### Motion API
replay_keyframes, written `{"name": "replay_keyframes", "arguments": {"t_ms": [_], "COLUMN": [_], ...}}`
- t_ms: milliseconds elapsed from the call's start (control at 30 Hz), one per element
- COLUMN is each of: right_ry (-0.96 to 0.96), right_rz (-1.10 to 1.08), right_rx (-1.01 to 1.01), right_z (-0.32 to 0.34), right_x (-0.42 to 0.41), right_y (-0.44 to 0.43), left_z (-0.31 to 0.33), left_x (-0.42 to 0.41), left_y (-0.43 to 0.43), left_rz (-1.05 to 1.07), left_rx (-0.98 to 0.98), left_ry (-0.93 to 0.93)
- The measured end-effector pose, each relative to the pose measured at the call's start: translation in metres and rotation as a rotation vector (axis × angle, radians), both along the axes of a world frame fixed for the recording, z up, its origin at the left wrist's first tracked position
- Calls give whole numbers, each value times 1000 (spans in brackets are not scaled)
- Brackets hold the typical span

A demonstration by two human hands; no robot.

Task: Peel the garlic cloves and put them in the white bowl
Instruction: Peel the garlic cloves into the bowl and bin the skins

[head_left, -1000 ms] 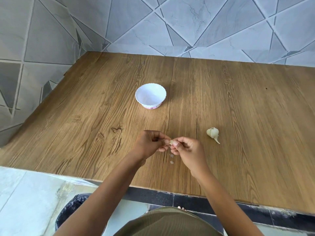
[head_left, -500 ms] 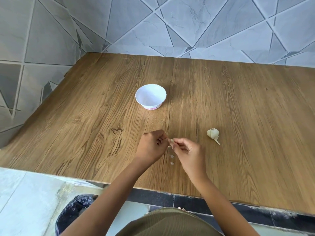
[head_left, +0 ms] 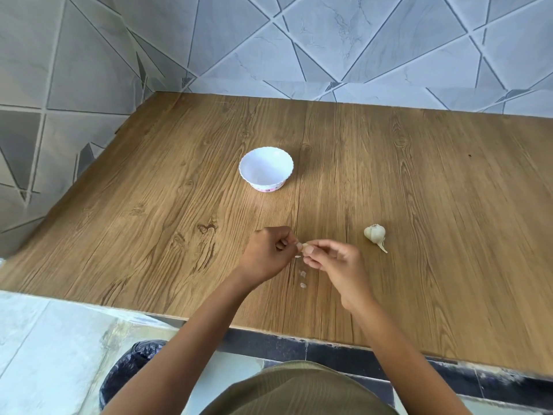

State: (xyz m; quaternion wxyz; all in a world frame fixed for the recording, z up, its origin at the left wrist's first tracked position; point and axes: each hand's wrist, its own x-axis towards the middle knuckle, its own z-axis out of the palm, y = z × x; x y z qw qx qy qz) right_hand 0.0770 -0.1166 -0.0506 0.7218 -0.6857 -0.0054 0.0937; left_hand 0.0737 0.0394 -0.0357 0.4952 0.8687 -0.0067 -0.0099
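Note:
A small garlic clove (head_left: 305,246) is pinched at the fingertips of my right hand (head_left: 336,265), just above the wooden table. My left hand (head_left: 269,253) meets it from the left, fingers curled, its fingertips on the clove's end. The white bowl (head_left: 266,168) stands farther back at the table's middle, and nothing shows inside it. A garlic bulb (head_left: 375,234) with a short stem lies to the right of my hands. Bits of peel (head_left: 302,278) lie on the wood below my hands.
The wooden table (head_left: 419,205) meets tiled walls at the back and the left. Its front edge runs just below my forearms. A bin with a black bag (head_left: 131,366) stands on the floor at the lower left.
My left hand has turned and drawn slightly away to the left, its fingers still on the clove. The bowl and the bulb have not moved.

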Motion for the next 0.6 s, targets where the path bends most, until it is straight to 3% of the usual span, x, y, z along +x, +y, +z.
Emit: {"name": "replay_keyframes", "arguments": {"t_ms": [167, 267, 433, 600], "right_ry": [276, 310, -204, -489], "right_rz": [60, 47, 52, 42], "right_rx": [137, 161, -285, -449], "right_z": [7, 7, -6, -10], "right_x": [8, 8, 1, 1], "right_y": [-3, -4, 0, 0], "left_z": [3, 2, -3, -7], "left_x": [3, 3, 2, 3], "left_y": [4, 4, -4, -6], "left_rz": [-103, -103, 32, 83], "left_rx": [-19, 0, 119, 180], "left_ry": [-75, -81, -141, -154]}}
